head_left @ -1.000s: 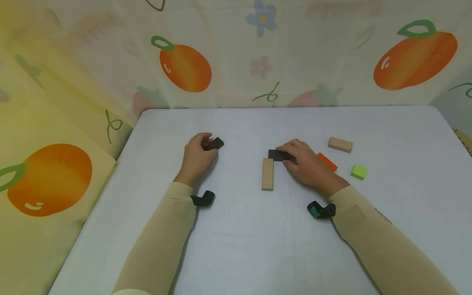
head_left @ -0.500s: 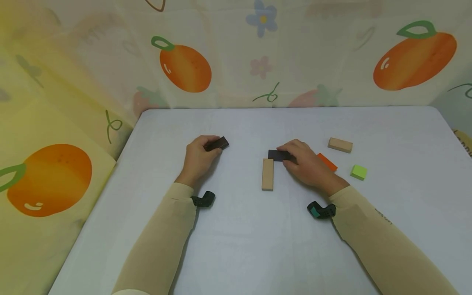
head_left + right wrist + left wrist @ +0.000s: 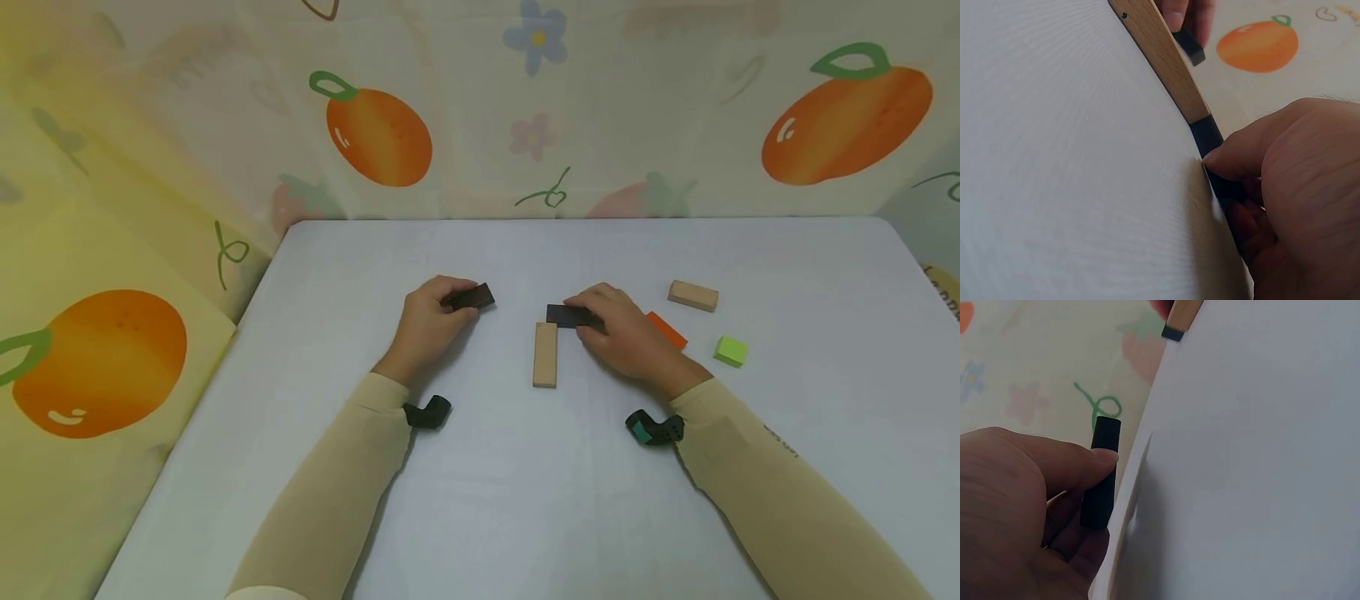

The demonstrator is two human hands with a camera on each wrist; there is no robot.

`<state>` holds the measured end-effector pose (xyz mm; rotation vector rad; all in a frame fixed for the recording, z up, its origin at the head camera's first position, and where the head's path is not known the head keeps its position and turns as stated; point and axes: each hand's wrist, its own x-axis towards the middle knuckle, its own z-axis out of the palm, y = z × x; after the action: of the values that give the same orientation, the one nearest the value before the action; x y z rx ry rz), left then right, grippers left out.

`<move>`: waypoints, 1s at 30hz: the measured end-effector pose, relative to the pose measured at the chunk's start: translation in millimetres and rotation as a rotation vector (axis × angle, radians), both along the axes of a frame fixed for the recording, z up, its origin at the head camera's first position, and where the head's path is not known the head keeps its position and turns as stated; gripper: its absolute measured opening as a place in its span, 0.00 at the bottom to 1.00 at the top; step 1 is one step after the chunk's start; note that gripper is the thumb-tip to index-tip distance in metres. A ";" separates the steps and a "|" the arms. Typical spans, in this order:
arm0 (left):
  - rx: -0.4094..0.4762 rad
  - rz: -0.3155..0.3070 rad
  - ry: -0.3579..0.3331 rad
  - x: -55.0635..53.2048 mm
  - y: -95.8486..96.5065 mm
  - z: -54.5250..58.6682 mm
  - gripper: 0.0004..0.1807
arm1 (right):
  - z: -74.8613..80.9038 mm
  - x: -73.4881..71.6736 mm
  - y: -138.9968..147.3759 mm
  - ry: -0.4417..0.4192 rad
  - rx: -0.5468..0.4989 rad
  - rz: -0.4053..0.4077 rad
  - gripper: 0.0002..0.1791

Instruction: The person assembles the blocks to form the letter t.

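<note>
Pinched between the thumb and fingers of my left hand (image 3: 429, 323) is a black block (image 3: 472, 297), held above the table with one end sticking out to the right. My right hand (image 3: 622, 333) grips a second black block (image 3: 566, 316) that lies flat on the table, its right part hidden under the fingers. A plain wooden block (image 3: 545, 355) lies lengthwise, its far end right at the left part of that black block. In the right wrist view, the thumb presses along the side of the black block (image 3: 1209, 134), beside the end of the wooden block (image 3: 1166, 59).
An orange block (image 3: 667, 330) lies just behind my right hand, partly covered by it. Farther right are a light green block (image 3: 731, 351) and another wooden block (image 3: 693, 295). A printed cloth (image 3: 465, 108) hangs behind the white table (image 3: 480, 500).
My left hand has moved right with its black block, toward the block under my right hand, and has a firmer hold on it. The right hand stays where it was.
</note>
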<state>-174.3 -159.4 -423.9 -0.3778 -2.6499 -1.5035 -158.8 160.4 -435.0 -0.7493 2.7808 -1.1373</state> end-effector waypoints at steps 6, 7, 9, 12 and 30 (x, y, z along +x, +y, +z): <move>-0.036 -0.066 -0.005 1.4 13.0 -0.9 0.19 | 2.6 0.2 0.2 -0.003 0.006 0.002 0.21; -0.038 -0.075 -0.009 1.5 14.6 -1.5 0.19 | 3.2 0.5 0.1 -0.007 0.006 0.003 0.21; -0.046 -0.094 -0.016 1.7 17.7 -2.5 0.19 | 3.8 1.2 -0.3 -0.017 0.005 0.002 0.21; -0.071 -0.115 -0.028 1.2 22.3 -2.8 0.19 | 3.1 1.8 -0.3 -0.026 0.005 -0.003 0.22; -0.142 -0.247 -0.039 -13.8 43.2 -4.0 0.19 | 1.9 0.2 -0.2 -0.010 -0.013 -0.013 0.22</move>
<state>-188.1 -116.2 -427.9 -0.7179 -2.8369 -1.3961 -158.6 160.2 -433.1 -0.7255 2.7768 -1.1596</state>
